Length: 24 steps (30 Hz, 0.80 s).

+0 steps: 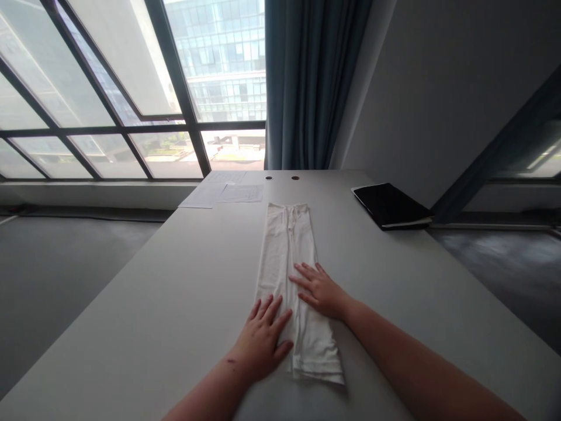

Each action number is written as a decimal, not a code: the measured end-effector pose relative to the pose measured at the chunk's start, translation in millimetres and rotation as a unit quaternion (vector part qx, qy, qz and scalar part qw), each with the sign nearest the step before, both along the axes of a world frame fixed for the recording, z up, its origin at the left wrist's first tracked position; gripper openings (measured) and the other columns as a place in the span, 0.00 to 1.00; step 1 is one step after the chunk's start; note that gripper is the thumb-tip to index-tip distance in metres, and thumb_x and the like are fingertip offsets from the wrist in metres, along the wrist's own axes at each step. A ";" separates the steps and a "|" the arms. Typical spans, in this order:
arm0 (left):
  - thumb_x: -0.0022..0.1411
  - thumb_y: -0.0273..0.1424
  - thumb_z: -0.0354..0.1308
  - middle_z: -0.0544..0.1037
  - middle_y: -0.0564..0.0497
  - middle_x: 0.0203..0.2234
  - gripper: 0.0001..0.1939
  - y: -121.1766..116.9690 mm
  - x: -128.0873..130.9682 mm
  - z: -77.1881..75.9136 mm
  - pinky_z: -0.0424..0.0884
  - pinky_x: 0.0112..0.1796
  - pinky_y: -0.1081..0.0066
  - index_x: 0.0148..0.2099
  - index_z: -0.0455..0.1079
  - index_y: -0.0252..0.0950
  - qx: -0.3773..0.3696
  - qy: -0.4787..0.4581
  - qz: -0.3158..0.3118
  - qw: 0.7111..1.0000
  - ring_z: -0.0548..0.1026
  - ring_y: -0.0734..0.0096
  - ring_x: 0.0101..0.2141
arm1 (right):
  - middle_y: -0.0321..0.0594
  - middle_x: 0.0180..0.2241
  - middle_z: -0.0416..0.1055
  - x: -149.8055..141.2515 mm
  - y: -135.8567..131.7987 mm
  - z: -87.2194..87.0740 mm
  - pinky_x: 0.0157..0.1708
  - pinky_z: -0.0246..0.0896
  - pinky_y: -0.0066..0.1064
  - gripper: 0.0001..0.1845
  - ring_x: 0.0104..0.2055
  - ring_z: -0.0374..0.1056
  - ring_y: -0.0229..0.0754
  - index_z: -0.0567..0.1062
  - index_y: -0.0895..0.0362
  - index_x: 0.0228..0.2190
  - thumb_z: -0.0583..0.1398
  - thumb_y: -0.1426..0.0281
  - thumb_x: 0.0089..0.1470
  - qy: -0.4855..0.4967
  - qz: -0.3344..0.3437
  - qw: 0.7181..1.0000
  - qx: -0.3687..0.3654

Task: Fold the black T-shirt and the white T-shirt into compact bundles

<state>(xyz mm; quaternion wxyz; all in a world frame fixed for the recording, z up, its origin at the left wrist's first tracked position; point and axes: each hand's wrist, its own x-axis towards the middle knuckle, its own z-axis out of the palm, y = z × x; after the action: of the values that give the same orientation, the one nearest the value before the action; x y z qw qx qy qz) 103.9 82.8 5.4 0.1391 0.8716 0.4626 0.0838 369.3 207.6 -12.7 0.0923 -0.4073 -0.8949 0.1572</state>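
A pair of white trousers [274, 251] lies lengthwise on the white table, its two legs side by side with the waist end away from me. My left hand [263, 339] rests flat on the lower part of the left leg, fingers spread. Higher up, my right hand [322, 289] lies open on the right leg, its fingertips reaching toward the middle seam. The near right hem flares out with small wrinkles. Cloth under both palms is hidden.
Sheets of paper [241, 193] lie at the table's far left. A black folder [392, 204] with pages showing sits at the right edge. Two round holes pierce the far end of the table [184, 280]. Beyond stand a blue curtain [311, 88] and windows.
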 end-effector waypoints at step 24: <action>0.58 0.16 0.48 0.80 0.47 0.50 0.28 6.6 -52.8 -6.4 0.70 0.55 0.62 0.54 0.76 0.42 -0.012 -0.172 0.005 0.985 0.75 0.62 0.52 | 0.50 0.56 0.73 33.2 -126.7 1.0 0.62 0.66 0.45 0.25 0.59 0.70 0.48 0.79 0.55 0.53 0.53 0.81 0.58 0.213 -0.079 0.972 0.051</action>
<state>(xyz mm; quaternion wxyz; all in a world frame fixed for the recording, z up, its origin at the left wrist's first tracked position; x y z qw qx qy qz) 51.1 89.4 -1.0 0.2268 0.8403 0.4366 0.2279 402.5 80.8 -11.8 0.3137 -0.4286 -0.8264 0.1871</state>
